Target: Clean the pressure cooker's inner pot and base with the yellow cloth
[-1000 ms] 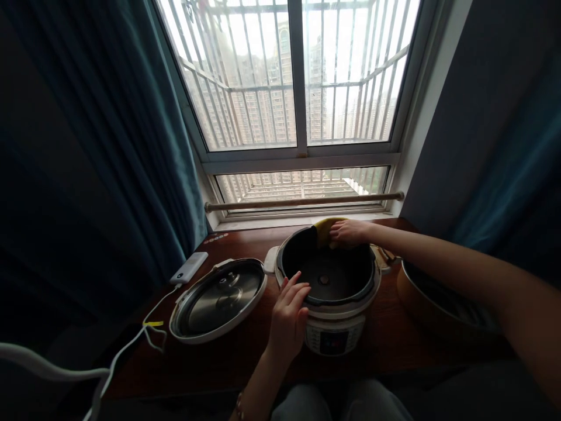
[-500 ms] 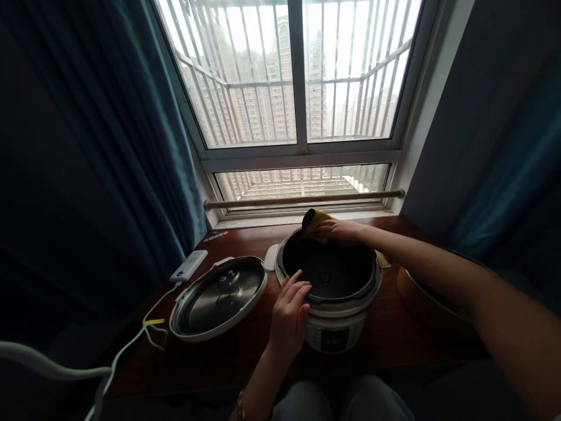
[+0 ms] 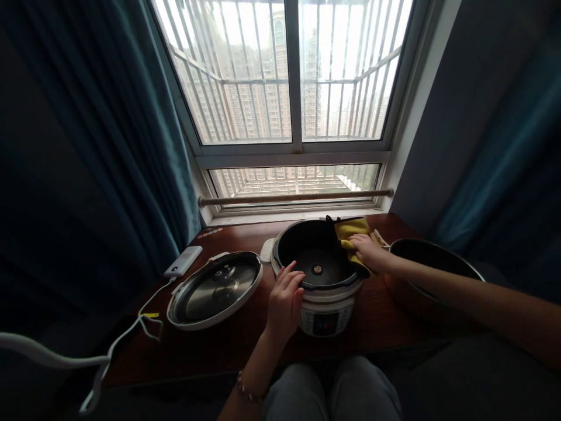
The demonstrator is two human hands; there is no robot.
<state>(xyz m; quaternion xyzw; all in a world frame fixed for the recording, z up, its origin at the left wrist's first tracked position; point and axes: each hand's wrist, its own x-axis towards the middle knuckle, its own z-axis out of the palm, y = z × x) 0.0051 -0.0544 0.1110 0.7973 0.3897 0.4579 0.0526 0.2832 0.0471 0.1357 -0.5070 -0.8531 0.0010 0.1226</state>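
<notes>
1. The yellow cloth (image 3: 354, 228) was draped over the right rim of the cooker (image 3: 326, 298); wiping seemed under way, though how much was done or left could not be told.
2. The right hand (image 3: 369, 252) had its fingers bent around the cloth, gripping it, its forearm slanting over the pot (image 3: 421, 254) right of the cooker.
3. The left hand (image 3: 284, 297) rested at the cooker's near-left rim, fingers extended.
4. The lid (image 3: 219, 286), already off, lay on the surface (image 3: 248, 234) left of the cooker.
</notes>
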